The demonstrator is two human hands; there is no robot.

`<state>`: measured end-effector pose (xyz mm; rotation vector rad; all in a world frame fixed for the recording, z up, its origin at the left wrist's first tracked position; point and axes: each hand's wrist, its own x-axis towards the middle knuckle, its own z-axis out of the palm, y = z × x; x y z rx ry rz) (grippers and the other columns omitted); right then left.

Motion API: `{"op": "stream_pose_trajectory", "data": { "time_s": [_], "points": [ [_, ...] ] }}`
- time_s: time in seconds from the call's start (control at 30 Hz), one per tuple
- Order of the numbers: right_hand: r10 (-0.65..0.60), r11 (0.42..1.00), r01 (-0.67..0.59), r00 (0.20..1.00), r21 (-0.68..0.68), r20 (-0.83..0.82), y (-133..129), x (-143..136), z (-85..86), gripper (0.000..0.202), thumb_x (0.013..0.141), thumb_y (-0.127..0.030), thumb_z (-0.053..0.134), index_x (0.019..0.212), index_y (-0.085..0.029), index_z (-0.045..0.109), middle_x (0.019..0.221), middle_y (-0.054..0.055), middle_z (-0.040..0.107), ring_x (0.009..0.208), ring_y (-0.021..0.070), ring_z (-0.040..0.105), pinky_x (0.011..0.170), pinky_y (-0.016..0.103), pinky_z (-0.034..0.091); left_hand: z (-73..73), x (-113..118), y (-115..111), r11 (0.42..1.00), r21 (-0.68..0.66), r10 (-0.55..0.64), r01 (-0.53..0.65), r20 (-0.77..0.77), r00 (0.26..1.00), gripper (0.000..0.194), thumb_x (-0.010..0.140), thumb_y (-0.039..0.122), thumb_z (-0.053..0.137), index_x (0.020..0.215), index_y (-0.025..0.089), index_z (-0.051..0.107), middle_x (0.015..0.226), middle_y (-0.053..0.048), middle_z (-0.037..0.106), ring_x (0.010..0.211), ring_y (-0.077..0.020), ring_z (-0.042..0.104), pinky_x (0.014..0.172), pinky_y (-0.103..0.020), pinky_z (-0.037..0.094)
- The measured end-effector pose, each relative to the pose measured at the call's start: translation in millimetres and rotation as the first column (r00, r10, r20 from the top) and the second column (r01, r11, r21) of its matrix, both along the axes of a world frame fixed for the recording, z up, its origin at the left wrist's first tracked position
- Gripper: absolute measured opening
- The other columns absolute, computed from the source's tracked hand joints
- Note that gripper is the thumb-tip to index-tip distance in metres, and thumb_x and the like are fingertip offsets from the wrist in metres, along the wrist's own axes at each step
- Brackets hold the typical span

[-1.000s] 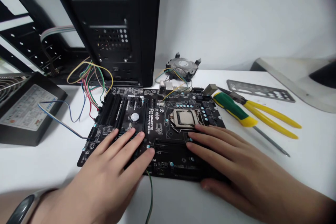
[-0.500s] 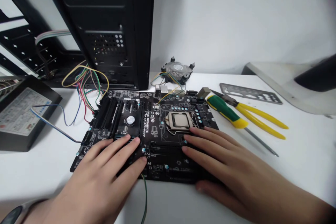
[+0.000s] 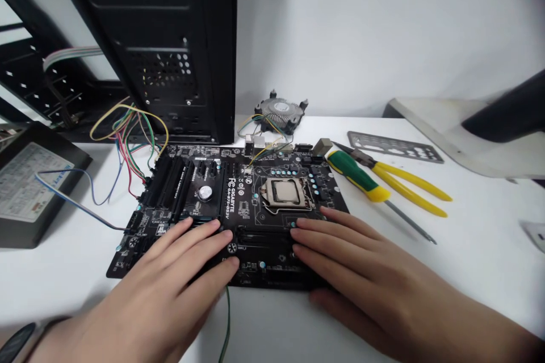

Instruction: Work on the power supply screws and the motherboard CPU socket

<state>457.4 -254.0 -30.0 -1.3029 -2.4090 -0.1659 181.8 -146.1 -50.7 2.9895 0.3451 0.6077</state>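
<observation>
A black motherboard lies flat on the white table, its near edge partly covered by both hands. My left hand rests palm down on its front left part, fingers stretched out. Across the front right part lies my right hand, also flat, its fingertips just below the processor in its socket and the thumb at the board's near edge. A round coin cell sits left of the middle. Thin coloured wires run to the board's left side.
Behind stands a black computer case; a power supply is at left. A CPU cooler lies behind the board. To the right are a green-yellow screwdriver, yellow-handled pliers, an I/O shield and a pale stand base.
The view has shifted slightly, so most things sit a little further left. My left hand's fingertips have shifted slightly over the board. The right hand stays flat in nearly the same place.
</observation>
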Motion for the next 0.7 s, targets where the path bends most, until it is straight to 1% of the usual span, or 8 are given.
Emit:
{"op": "stream_pose_trajectory", "data": {
  "time_s": [0.1,0.2,0.3,0.4,0.53,0.7],
  "points": [
    [-0.003,1.0,0.003,1.0,0.009,-0.007,-1.0,0.3,1.8,0.029,0.099,-0.02,0.046,0.104,-0.009,0.072,0.109,0.015,0.071,0.106,0.0222,0.068,0.104,0.044,0.052,-0.8,-4.8,-0.1,0.998,-0.064,0.009,-0.013,-0.059,0.998,0.041,0.09,0.01,0.051,0.129,0.023,0.059,0.136,-0.004,0.061,0.136,-0.0206,0.047,0.124,-0.041,0.022],
    [-0.003,1.0,0.003,1.0,0.025,-0.005,-1.8,-0.5,1.5,0.029,0.1,-0.019,0.045,0.101,-0.009,0.072,0.106,0.014,0.072,0.104,0.0209,0.068,0.105,0.043,0.052,-1.8,-7.4,-0.7,0.995,-0.095,-0.005,0.001,-0.046,0.999,0.038,0.094,0.014,0.053,0.131,0.023,0.058,0.139,-0.004,0.058,0.14,-0.0205,0.041,0.125,-0.041,0.015],
    [0.002,0.999,-0.001,1.0,0.037,-0.008,-2.7,-1.2,0.8,0.029,0.101,-0.018,0.044,0.101,-0.008,0.071,0.104,0.013,0.072,0.102,0.0209,0.068,0.103,0.044,0.053,-0.6,-7.9,-1.9,0.992,-0.123,-0.024,0.017,-0.055,0.998,0.037,0.095,0.018,0.054,0.132,0.023,0.057,0.141,-0.003,0.055,0.142,-0.0204,0.038,0.126,-0.041,0.013],
    [0.002,0.999,-0.001,1.0,0.039,-0.02,-3.3,-2.2,0.1,0.029,0.101,-0.018,0.044,0.1,-0.008,0.071,0.103,0.012,0.072,0.102,0.0205,0.068,0.104,0.044,0.053,0.1,-6.4,-2.1,0.991,-0.132,-0.019,0.01,-0.067,0.998,0.037,0.096,0.018,0.054,0.133,0.024,0.057,0.141,-0.003,0.055,0.143,-0.02,0.037,0.126,-0.041,0.013],
    [0.005,0.999,-0.002,0.998,0.038,-0.056,-3.6,-4.9,-0.9,0.027,0.101,-0.018,0.045,0.099,-0.009,0.07,0.098,0.01,0.073,0.099,0.0185,0.068,0.107,0.042,0.05,-0.9,-2.5,-0.9,0.993,-0.121,-0.003,-0.001,-0.031,0.999,0.032,0.097,0.018,0.053,0.128,0.023,0.06,0.136,-0.003,0.058,0.142,-0.0184,0.038,0.126,-0.038,0.012],
    [0.007,1.0,-0.006,0.999,0.03,-0.049,-4.8,-6.3,0.3,0.028,0.101,-0.017,0.044,0.098,-0.01,0.07,0.097,0.008,0.073,0.098,0.0184,0.068,0.107,0.042,0.05,0.8,-1.9,-2.0,0.994,-0.113,-0.019,0.015,-0.034,0.999,0.033,0.096,0.017,0.052,0.128,0.023,0.059,0.136,-0.002,0.059,0.142,-0.0184,0.038,0.126,-0.038,0.012]
  ]
}}
